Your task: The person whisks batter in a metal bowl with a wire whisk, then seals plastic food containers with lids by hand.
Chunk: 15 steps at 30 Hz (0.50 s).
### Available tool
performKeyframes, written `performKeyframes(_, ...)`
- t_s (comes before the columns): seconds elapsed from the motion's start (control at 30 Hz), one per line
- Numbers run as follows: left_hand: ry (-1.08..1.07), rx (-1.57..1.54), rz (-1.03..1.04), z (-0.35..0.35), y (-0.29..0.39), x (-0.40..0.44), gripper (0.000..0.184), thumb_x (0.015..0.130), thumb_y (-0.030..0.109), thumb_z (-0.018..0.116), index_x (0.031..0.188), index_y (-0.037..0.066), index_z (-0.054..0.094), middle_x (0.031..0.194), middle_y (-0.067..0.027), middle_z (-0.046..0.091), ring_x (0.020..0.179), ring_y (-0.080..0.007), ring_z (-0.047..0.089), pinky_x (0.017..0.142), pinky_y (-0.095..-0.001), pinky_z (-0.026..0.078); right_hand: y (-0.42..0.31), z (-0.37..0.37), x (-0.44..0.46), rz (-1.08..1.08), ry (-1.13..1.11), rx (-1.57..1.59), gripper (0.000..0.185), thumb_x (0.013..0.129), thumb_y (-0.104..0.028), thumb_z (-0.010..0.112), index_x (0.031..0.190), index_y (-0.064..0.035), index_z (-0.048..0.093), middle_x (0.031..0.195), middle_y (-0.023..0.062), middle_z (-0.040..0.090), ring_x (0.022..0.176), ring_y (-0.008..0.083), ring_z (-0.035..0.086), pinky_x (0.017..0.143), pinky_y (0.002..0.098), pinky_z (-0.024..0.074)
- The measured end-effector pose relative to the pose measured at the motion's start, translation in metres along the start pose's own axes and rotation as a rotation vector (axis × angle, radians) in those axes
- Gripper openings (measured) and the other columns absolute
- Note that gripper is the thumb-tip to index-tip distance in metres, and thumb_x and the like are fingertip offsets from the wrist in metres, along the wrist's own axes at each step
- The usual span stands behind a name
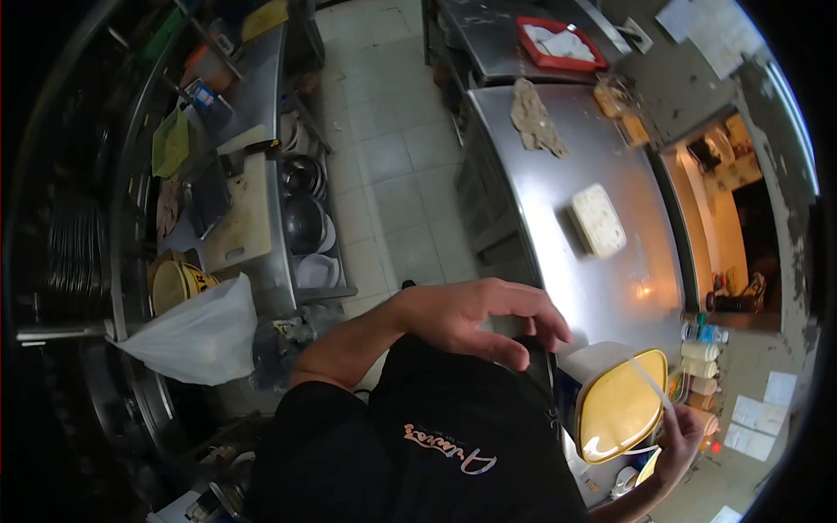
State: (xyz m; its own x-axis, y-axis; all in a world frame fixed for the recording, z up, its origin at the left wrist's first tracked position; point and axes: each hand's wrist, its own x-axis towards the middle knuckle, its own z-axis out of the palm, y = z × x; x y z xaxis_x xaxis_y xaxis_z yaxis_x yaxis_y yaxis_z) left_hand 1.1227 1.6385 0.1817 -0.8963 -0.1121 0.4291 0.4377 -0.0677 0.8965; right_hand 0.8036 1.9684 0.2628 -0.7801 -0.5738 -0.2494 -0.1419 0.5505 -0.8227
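Note:
A tub with a yellow lid (621, 408) stands on the metal counter at lower right, close to my body. My right hand (678, 449) is closed on the tub's thin white handle (652, 382), which crosses the edge of the lid. My left hand (475, 321) hovers in front of my torso, to the left of the tub and apart from it. Its fingers are slightly bent, the thumb is apart from them, and nothing is in it. Farther along the counter is a white rectangular container (598, 220) with pale contents, somewhat blurred.
A crumpled cloth (538, 119) and a red tray (562, 44) lie farther along the metal counters (540, 192). Several bottles (702, 349) line the wall. Across the tiled aisle (388, 166), a cutting board (240, 213), pans (303, 222) and a white plastic bag (196, 336) are at left.

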Motion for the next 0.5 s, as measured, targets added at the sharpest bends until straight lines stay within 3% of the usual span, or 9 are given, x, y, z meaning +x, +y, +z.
performKeyframes(0.03,0.003,-0.036,0.065,-0.014,0.015,-0.008,0.059,0.093,0.04,0.071,0.134,0.0,0.056,0.122,-0.012,0.062,0.111,-0.0225,0.062,0.096,-0.0353,0.048,-0.008,0.011,0.007,-0.078,-0.021,0.013,0.012,0.094,-0.011,0.069,0.091,0.0009,0.069,0.061,-0.0066,0.051,0.047,-0.0005,0.031,0.043,0.0209,0.0164)
performKeyframes(0.13,-0.058,-0.183,0.246,-0.048,0.057,-0.033,0.07,0.089,0.047,0.074,0.136,-0.001,0.054,0.124,-0.0141,0.06,0.112,-0.025,0.061,0.097,-0.0366,0.047,-0.046,0.041,0.031,-0.191,-0.139,0.133,0.02,0.102,-0.018,0.061,0.094,-0.0008,0.066,0.053,-0.0079,0.04,0.042,-0.0002,0.025,0.041,0.0228,0.0143)
performKeyframes(0.23,-0.171,-0.218,0.388,-0.079,0.103,-0.046,0.065,0.091,0.04,0.073,0.136,-0.001,0.051,0.127,-0.0176,0.057,0.115,-0.0304,0.059,0.099,-0.0402,0.045,-0.101,0.094,0.053,-0.2,-0.186,0.22,0.02,0.103,-0.018,0.059,0.093,-0.0008,0.064,0.052,-0.0078,0.035,0.041,0.0003,0.023,0.039,0.023,0.0139)
performKeyframes(0.3,-0.213,-0.195,0.611,-0.081,0.112,-0.04,0.076,0.092,0.037,0.07,0.147,-0.004,0.037,0.131,-0.0172,0.055,0.116,-0.0306,0.058,0.097,-0.0418,0.046,-0.134,0.129,0.073,-0.216,-0.223,0.253,0.02,0.103,-0.018,0.058,0.094,-0.0006,0.064,0.052,-0.0076,0.034,0.04,0.0009,0.023,0.038,0.0232,0.0147)
performKeyframes(0.33,-0.258,-0.177,0.632,-0.097,0.117,-0.04,0.075,0.092,0.037,0.069,0.147,-0.003,0.037,0.131,-0.0171,0.055,0.117,-0.0314,0.057,0.099,-0.0425,0.045,-0.15,0.151,0.085,-0.245,-0.254,0.229,0.018,0.102,-0.017,0.06,0.094,-0.0012,0.064,0.053,-0.0075,0.035,0.042,0.0013,0.025,0.038,0.0233,0.0171)
performKeyframes(0.4,-0.35,-0.143,0.675,-0.131,0.125,-0.04,0.075,0.092,0.035,0.068,0.148,-0.002,0.036,0.132,-0.017,0.054,0.119,-0.0329,0.055,0.101,-0.0438,0.044,-0.171,0.199,0.117,-0.246,-0.045,0.234,0.016,0.099,-0.016,0.061,0.092,-0.0012,0.064,0.055,-0.0072,0.037,0.044,0.0014,0.029,0.04,0.0226,0.0197)
performKeyframes(0.47,-0.394,-0.1,0.421,-0.174,0.116,-0.051,0.055,0.09,0.023,0.067,0.136,-0.001,0.051,0.127,-0.0204,0.055,0.118,-0.0358,0.056,0.102,-0.044,0.043,-0.224,0.267,0.129,-0.257,-0.316,0.209,0.017,0.098,-0.015,0.061,0.091,-0.0004,0.065,0.057,-0.0067,0.04,0.046,0.0018,0.034,0.042,0.0204,0.0234)
performKeyframes(0.5,-0.369,-0.103,0.347,-0.195,0.108,-0.052,0.052,0.086,0.012,0.06,0.136,-0.001,0.051,0.126,-0.0212,0.056,0.119,-0.0383,0.055,0.104,-0.0456,0.042,-0.243,0.3,0.139,-0.248,-0.361,0.219,0.019,0.097,-0.017,0.062,0.091,0.0007,0.066,0.058,-0.0061,0.044,0.046,0.0018,0.035,0.043,0.0192,0.0244)
